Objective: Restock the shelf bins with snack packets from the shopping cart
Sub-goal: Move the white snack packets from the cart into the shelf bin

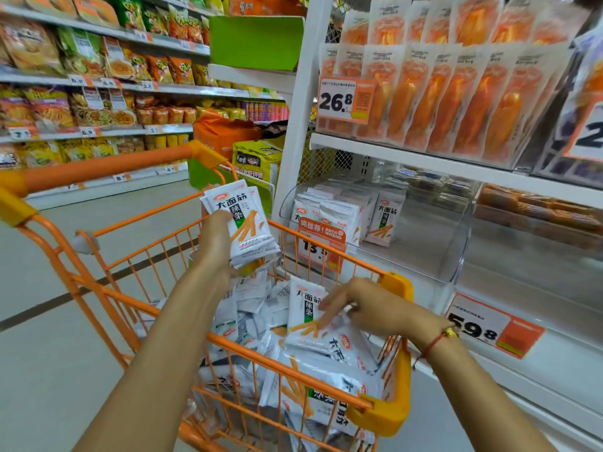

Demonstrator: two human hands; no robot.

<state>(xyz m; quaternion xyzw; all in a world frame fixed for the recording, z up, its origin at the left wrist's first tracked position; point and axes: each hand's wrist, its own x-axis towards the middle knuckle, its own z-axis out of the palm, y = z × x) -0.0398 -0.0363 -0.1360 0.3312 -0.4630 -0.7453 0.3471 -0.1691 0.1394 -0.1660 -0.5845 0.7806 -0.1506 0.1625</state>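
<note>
Head view: left hand (217, 243) grips a stack of white packets (241, 223) above the cart (287, 353), right hand (365, 308) closing on another packet (306, 316) near its right rim; square the stack before reaching the clear bin (453, 256)
</note>
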